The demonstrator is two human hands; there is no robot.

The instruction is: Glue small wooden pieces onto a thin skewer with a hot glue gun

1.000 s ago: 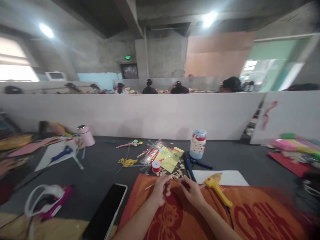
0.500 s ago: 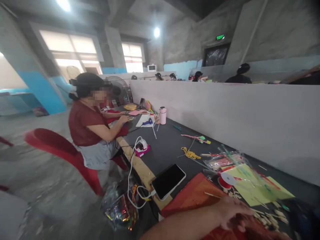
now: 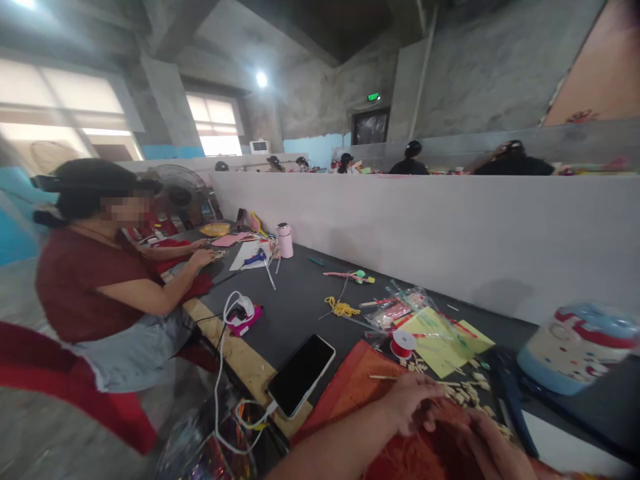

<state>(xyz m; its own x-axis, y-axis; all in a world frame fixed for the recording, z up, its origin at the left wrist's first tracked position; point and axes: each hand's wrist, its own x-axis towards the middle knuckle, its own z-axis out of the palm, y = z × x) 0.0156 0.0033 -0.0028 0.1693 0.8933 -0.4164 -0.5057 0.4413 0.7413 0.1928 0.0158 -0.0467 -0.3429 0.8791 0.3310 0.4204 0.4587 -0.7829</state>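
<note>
My left hand (image 3: 407,400) is closed, fingertips pinching a gathered part of a red-orange cloth (image 3: 345,387). The cloth is spread over the table's near edge and bunches up between my hands. My right hand (image 3: 493,443), low in the view, is closed on the same gathered cloth from the other side. Anything inside the folds is hidden. Beside my left hand a thin wooden stick (image 3: 383,377) lies on the cloth. Small pale wooden pieces (image 3: 470,393) are scattered just beyond my hands. A spool of red ribbon (image 3: 403,343) stands behind the cloth.
A phone (image 3: 303,373) with a white cable lies left of the cloth. Farther off are yellow cord (image 3: 341,307), yellow paper (image 3: 433,340), a pink bottle (image 3: 285,240) and a glue gun (image 3: 256,257). A decorated container (image 3: 575,353) stands right. A co-worker (image 3: 110,267) sits left.
The view has swung to the right, bringing the decorated container and my right hand into clearer sight. Both hands stay at the red-orange cloth.
</note>
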